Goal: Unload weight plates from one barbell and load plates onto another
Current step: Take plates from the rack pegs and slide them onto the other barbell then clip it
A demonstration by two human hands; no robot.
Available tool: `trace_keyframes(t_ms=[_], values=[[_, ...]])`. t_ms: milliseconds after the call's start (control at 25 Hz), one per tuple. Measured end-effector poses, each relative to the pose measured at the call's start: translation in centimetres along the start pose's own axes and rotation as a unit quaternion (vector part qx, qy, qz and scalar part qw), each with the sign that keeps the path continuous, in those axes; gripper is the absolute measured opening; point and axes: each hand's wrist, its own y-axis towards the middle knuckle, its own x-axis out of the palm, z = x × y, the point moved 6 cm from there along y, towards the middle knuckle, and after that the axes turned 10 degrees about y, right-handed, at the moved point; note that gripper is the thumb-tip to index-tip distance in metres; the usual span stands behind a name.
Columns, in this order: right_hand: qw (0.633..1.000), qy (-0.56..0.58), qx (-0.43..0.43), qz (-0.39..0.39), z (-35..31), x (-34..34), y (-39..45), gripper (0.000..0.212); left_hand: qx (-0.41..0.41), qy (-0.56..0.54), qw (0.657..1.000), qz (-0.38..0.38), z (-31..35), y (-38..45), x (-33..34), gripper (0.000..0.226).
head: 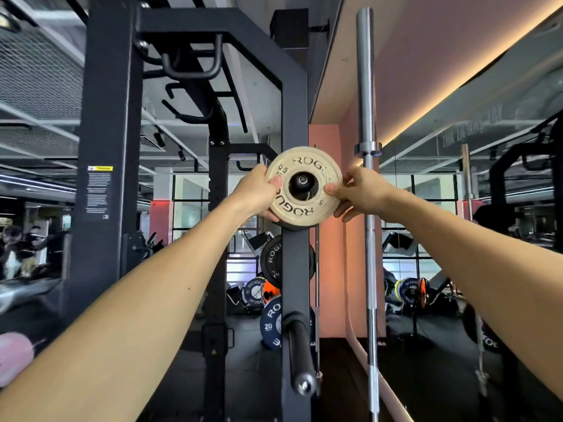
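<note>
Straight ahead, a black power rack fills the left and centre of the view, its nearest upright rising through the middle. To the right of that upright a silver barbell stands on end beside the pink wall, with a mirror further right.

Lower on the upright, a black storage peg points toward the camera, and a blue plate marked 20 sits just behind it to the left. Above that hangs a black plate.

Higher up, at about arm's reach, a small cream-coloured plate lettered ROGUE faces the camera, its centre hole set around the end of another peg on the same upright. The left hand grips the plate's left edge, thumb on the face and fingers curled behind. The right hand grips the right edge the same way, thumb pressed near the hub and fingertips showing below the rim. Both forearms stretch up from the lower corners of the view.
</note>
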Motion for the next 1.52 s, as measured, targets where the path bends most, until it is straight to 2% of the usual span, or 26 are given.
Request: trace_keyframes(t_ms=[200,320,440,520,720,800,1000,1120,1320,1520], values=[[1.000,0.015,-0.001,-0.025,-1.9,3.3,-5.2,0.021,-0.020,0.049,0.999,0.010,-0.6,-6.6,-3.8,0.020],[0.998,0.036,-0.020,-0.051,-5.1,7.0,-6.3,0.018,-0.029,0.076,0.996,0.034,0.0,-9.6,-9.4,0.022],[0.993,0.068,-0.032,-0.090,-8.1,11.8,-6.9,0.022,-0.033,0.119,0.991,0.055,0.0,-12.9,-15.2,0.012],[0.989,0.083,-0.034,-0.116,-9.8,15.2,-7.3,0.022,-0.049,0.133,0.987,0.075,-0.6,-15.0,-18.7,0.014],[0.970,0.123,-0.046,-0.204,-14.7,26.9,-8.5,0.018,-0.107,0.204,0.967,0.110,-5.0,-19.7,-29.8,0.016],[0.961,0.145,-0.050,-0.231,-16.8,32.3,-8.9,0.023,-0.124,0.231,0.957,0.127,-6.6,-21.6,-34.9,0.016],[0.944,0.186,-0.069,-0.262,-22.2,44.8,-10.5,0.019,-0.155,0.281,0.936,0.144,-10.7,-25.6,-46.5,0.015],[0.939,0.188,-0.075,-0.279,-24.5,51.6,-10.9,0.032,-0.166,0.304,0.926,0.147,-13.7,-27.4,-52.5,0.018],[0.935,0.188,-0.074,-0.292,-25.9,59.6,-10.0,0.035,-0.187,0.298,0.925,0.142,-19.0,-28.1,-58.2,0.015],[0.938,0.186,-0.055,-0.288,-25.7,64.3,-7.8,0.020,-0.188,0.286,0.929,0.142,-24.3,-26.0,-60.9,0.016]])
